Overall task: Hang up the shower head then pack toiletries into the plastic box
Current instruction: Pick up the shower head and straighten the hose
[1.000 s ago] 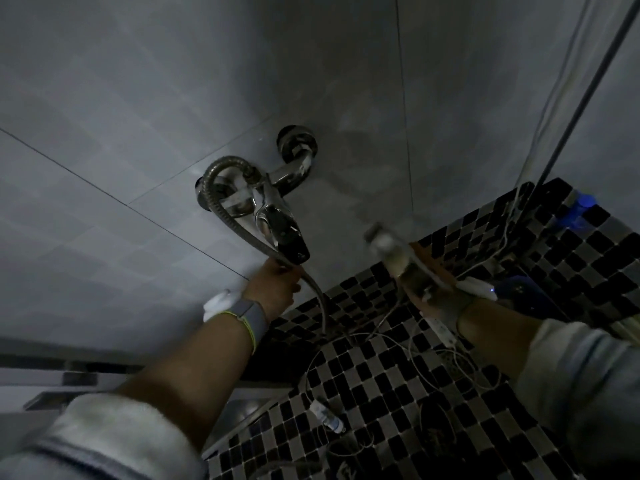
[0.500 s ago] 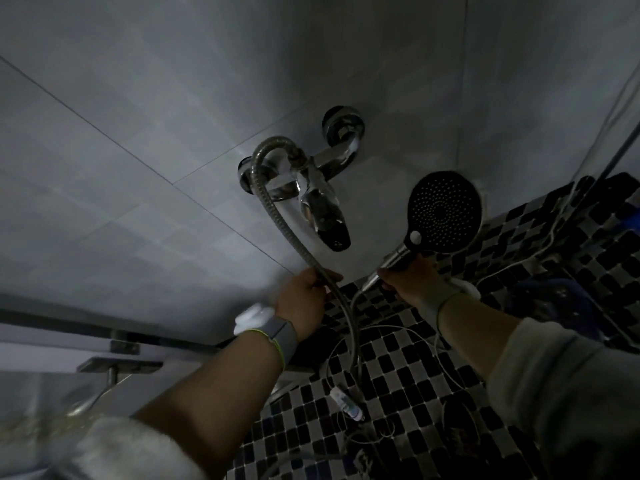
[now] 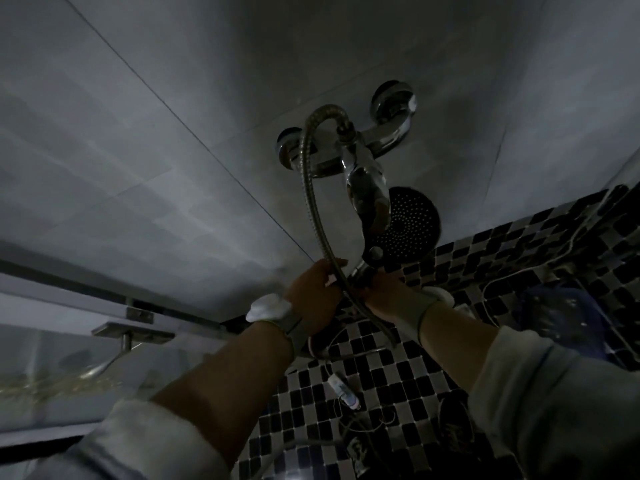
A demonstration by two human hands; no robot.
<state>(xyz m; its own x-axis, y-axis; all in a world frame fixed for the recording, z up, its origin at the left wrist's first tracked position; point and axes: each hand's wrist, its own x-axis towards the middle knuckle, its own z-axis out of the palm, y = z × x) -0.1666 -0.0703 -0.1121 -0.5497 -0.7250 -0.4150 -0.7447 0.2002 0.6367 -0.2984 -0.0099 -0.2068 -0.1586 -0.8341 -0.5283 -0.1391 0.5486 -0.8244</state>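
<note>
Round black perforated shower head [image 3: 408,226] above right hand [image 3: 381,289], clamped on handle, axis upright; left hand [image 3: 315,292] clasps metal hose [image 3: 313,209]; black-white mosaic tile [image 3: 467,271] below.

Polished chrome gleams on the mixer tap [image 3: 360,150], mirror-glossy metal. The shower hose [image 3: 313,209] is ribbed, spiral-wound metal with a duller sheen. The shower head [image 3: 408,230] has a dark matt face dotted with fine nozzles. The wall tiles [image 3: 173,168] look smooth, satin grey; the mosaic floor [image 3: 398,372] is glossy black-and-white squares. The sleeves [image 3: 540,403] are soft cloth.
</note>
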